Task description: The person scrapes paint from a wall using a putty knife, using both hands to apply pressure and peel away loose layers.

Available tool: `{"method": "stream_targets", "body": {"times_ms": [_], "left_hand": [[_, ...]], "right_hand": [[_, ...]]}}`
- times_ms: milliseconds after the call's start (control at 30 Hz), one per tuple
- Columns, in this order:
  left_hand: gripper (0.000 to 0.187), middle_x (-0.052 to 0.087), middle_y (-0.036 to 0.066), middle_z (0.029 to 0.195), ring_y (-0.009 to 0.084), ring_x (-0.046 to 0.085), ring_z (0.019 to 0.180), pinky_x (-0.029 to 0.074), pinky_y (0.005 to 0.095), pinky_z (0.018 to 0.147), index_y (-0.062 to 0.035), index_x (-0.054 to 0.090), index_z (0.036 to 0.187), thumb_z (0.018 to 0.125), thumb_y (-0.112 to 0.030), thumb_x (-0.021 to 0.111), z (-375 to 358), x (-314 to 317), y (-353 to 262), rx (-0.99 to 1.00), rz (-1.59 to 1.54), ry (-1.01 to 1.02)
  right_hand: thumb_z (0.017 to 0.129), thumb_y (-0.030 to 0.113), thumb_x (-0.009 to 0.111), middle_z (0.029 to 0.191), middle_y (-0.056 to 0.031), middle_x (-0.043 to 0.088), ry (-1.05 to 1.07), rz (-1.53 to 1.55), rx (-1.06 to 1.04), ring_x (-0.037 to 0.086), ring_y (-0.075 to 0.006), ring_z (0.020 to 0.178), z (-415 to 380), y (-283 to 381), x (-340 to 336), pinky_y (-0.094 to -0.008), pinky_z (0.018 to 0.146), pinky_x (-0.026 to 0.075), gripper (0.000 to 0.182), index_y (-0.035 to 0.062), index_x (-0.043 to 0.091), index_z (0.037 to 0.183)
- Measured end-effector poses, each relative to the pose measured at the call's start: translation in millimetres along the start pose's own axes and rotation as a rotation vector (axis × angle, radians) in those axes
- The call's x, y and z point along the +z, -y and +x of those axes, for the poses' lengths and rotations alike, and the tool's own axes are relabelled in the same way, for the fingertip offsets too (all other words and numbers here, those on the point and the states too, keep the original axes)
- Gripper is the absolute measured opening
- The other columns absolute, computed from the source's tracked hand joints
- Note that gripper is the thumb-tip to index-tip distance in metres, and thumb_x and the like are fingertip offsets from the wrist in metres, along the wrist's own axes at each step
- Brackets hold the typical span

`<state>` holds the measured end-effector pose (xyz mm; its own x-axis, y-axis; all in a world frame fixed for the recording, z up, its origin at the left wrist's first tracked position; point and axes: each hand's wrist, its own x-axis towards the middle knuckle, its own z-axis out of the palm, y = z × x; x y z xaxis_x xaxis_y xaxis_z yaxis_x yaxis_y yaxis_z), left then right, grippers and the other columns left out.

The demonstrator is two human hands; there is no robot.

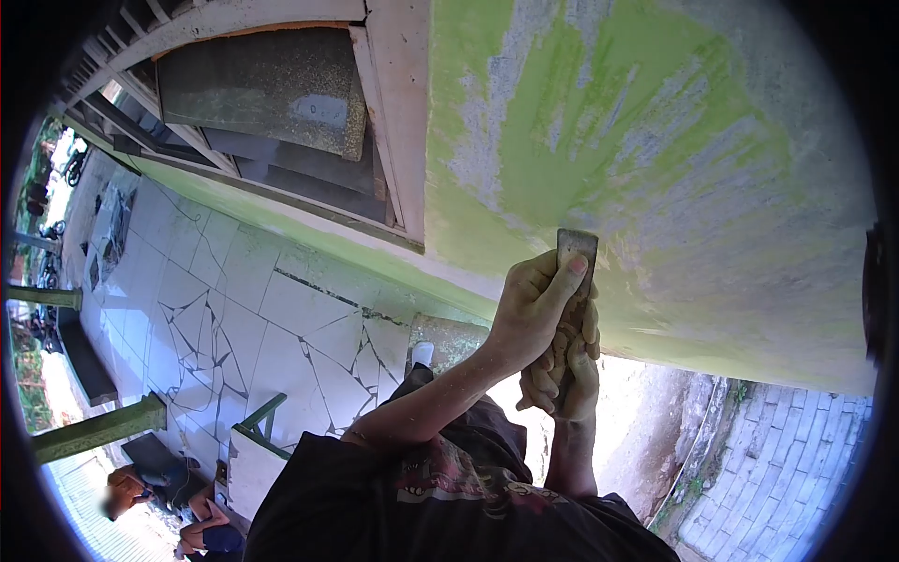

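Both of my hands are closed around one scraper (578,244), a flat grey metal blade whose tip touches or nearly touches the green wall (524,140). My left hand (532,304) grips it higher up, thumb laid along the blade. Lower down, my right hand (579,379) wraps the dusty brown lower part, and the fingers hide much of it. Around the blade the green paint is scratched, with pale grey patches fanning upward and to the right.
A window with a pale frame (389,122) is set in the wall at upper left. Below lies a cracked tiled floor (234,300). Green posts (103,431) and a seated person (201,525) are at lower left. Grey paving (777,468) lies at lower right.
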<state>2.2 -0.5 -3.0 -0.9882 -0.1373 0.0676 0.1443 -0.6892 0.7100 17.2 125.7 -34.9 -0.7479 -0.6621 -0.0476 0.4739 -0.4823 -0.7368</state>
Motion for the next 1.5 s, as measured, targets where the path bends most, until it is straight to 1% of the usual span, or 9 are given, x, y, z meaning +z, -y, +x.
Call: {"method": "stream_targets", "body": {"times_ms": [133,200,300,533,567,667,833,1267,1500], "left_hand": [[0.036,0.053,0.006,0.054,0.0137,0.057,0.043,0.049,0.027,0.041,0.0,0.05,0.081,0.1,-0.03,0.044,0,4,-6,0.051,-0.03,-0.036],[0.035,0.053,0.006,0.055,0.0133,0.057,0.044,0.049,0.0268,0.041,-0.0004,0.05,0.081,0.1,-0.029,0.045,-1,6,-18,0.053,-0.02,-0.022],[0.034,0.054,0.006,0.055,0.0136,0.057,0.045,0.049,0.0269,0.041,-0.0006,0.05,0.081,0.1,-0.028,0.045,0,4,-8,0.044,-0.046,0.007],[0.035,0.054,0.006,0.054,0.0147,0.057,0.044,0.048,0.0266,0.04,-0.0012,0.05,0.079,0.1,-0.029,0.045,-4,0,-9,-0.017,-0.061,-0.023],[0.036,0.055,0.008,0.054,0.0151,0.056,0.042,0.048,0.0277,0.04,-0.0008,0.051,0.08,0.1,-0.029,0.044,-2,-2,-8,0.01,0.033,-0.024],[0.036,0.055,0.009,0.053,0.0156,0.054,0.04,0.048,0.0286,0.04,-0.0007,0.052,0.082,0.101,-0.03,0.043,-1,3,-20,-0.001,0.002,-0.013],[0.036,0.055,0.006,0.054,0.013,0.057,0.044,0.047,0.0257,0.039,-0.0017,0.05,0.078,0.1,-0.03,0.044,-3,-1,-11,0.018,0.056,-0.025],[0.037,0.056,0.007,0.054,0.0127,0.054,0.042,0.045,0.0246,0.041,-0.002,0.052,0.078,0.101,-0.03,0.044,-6,1,-42,-0.102,0.06,-0.007],[0.036,0.054,0.009,0.053,0.016,0.052,0.039,0.047,0.0289,0.039,-0.0009,0.052,0.081,0.101,-0.03,0.043,5,-1,-24,0.053,0.2,-0.028]], "right_hand": [[0.098,0.035,0.042,0.07,-0.0117,0.047,-0.012,0.049,0.022,0.037,-0.0129,0.033,7,0,0,-0.0249,0.028,0.033,0.039,-0.0013,0.036,0.11],[0.098,0.034,0.041,0.064,-0.0101,0.045,0.139,0.056,0.051,0.036,-0.013,0.032,8,6,5,-0.0251,0.028,0.034,0.038,-0.0038,0.038,0.106],[0.098,0.033,0.04,0.059,-0.0088,0.042,-0.086,-0.057,-0.008,0.035,-0.0129,0.032,2,9,20,-0.0252,0.029,0.032,0.037,-0.0035,0.041,0.095],[0.098,0.035,0.041,0.063,-0.0095,0.044,0.079,0.057,0.032,0.034,-0.0124,0.033,-1,-3,9,-0.025,0.03,0.031,0.037,-0.0019,0.041,0.095],[0.098,0.05,0.034,0.046,-0.0023,0.033,-0.079,-0.148,0.028,0.027,-0.012,0.026,0,-4,13,-0.0253,0.027,0.034,0.051,0.001,0.042,0.086],[0.098,0.049,0.034,0.047,-0.0027,0.034,0.031,-0.118,0.03,0.029,-0.0123,0.026,12,-2,16,-0.0262,0.027,0.039,0.05,0.0007,0.042,0.087],[0.098,0.051,0.033,0.047,-0.0024,0.034,-0.097,-0.188,0.02,0.028,-0.0111,0.027,4,-1,26,-0.0238,0.03,0.038,0.05,0.0029,0.041,0.087],[0.096,0.057,0.031,0.047,-0.0003,0.033,-0.03,-0.002,0.073,0.03,-0.0116,0.028,7,-13,39,-0.0252,0.031,0.032,0.054,0.0052,0.041,0.086],[0.098,0.049,0.033,0.047,-0.0019,0.033,-0.02,0.015,0.024,0.028,-0.0126,0.029,17,-13,19,-0.026,0.031,0.028,0.048,0.0035,0.042,0.086]]}}
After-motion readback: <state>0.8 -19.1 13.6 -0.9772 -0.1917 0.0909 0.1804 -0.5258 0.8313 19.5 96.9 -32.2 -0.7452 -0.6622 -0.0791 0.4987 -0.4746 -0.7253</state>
